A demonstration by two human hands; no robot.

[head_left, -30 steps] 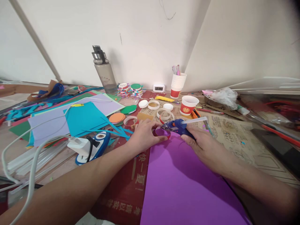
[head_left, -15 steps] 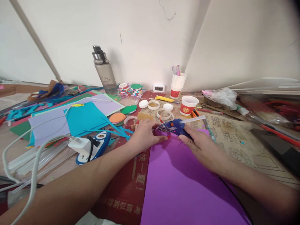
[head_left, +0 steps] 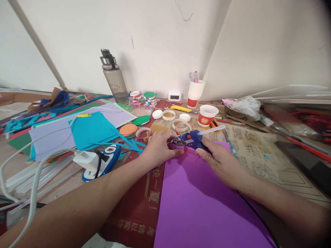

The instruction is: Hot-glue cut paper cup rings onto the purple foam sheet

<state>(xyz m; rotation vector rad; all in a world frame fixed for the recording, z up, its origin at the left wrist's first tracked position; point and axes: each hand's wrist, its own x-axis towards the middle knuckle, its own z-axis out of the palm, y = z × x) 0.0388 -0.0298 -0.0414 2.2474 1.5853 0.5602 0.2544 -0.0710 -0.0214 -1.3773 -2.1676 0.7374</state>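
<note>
In the head view, I see the right hand [head_left: 219,160] wrapped around a blue glue gun [head_left: 190,139], its tip pointing left at a small red ring [head_left: 185,150]. The left hand [head_left: 159,148] pinches that ring between thumb and fingers, at the far end of a purple sheet [head_left: 201,203]. Beyond, toward the far right, stands a paper cup [head_left: 205,120]; orange discs [head_left: 128,130] lie to the left.
</note>
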